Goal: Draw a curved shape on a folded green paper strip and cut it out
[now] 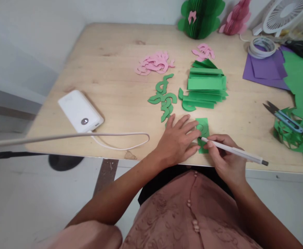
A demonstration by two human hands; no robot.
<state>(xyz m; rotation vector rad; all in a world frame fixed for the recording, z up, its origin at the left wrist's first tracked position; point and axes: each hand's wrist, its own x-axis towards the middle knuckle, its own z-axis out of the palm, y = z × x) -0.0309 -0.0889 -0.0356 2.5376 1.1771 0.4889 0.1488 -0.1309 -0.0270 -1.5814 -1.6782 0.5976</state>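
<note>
A small green paper strip (202, 124) lies near the table's front edge, with a curved line drawn on its upper part. My left hand (178, 140) rests flat with fingers spread, its fingertips on the strip's left side. In my right hand (225, 155) is a white pen (235, 150), its tip touching or just over the strip beside my left fingers. Green paper cutouts (164, 97) in curved and leaf shapes lie just beyond my left hand. Farther up sits a stack of folded green paper strips (205, 83).
Pink paper cutouts (155, 64) lie farther back. A white power bank (80, 110) with a cable is at left. Blue-handled thread snips (283, 116) rest on green scraps (286, 136) at right. Behind them are purple paper (264, 69), tape rolls (261, 48) and a white fan (285, 14).
</note>
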